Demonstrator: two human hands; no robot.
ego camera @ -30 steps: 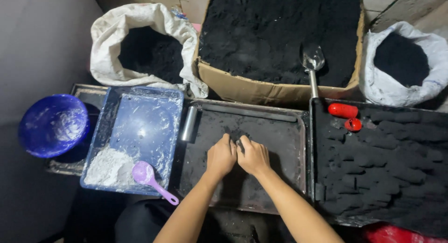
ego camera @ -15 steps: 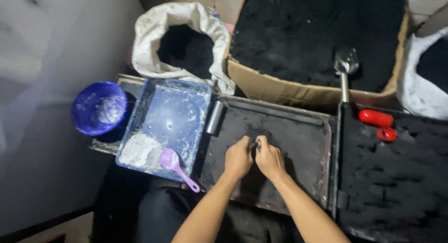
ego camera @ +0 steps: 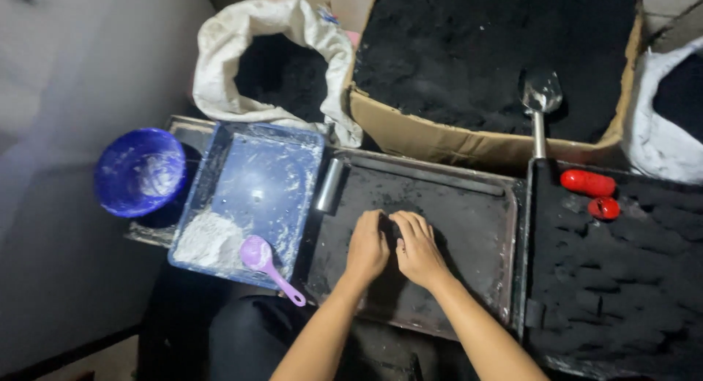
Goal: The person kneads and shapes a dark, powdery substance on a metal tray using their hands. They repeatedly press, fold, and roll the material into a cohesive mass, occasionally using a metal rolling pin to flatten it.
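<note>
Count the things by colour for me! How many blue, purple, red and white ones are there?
Blue: 2, a bowl and a tray
Purple: 1, a scoop
Red: 2, a long piece and a round piece
White: 2, a left sack and a right sack
Total: 7

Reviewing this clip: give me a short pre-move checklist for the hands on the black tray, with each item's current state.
1. Both hands over the work: ok. Left hand and right hand rest side by side on the black tray.
2. What is under the fingers: cannot tell, hidden.
3. White powder within reach: ok, heaped in the blue tray beside the purple scoop.
4. Metal cylinder clear of hands: ok, at the black tray's left edge.
5. Metal scoop free: ok, lies in the cardboard box.
</note>
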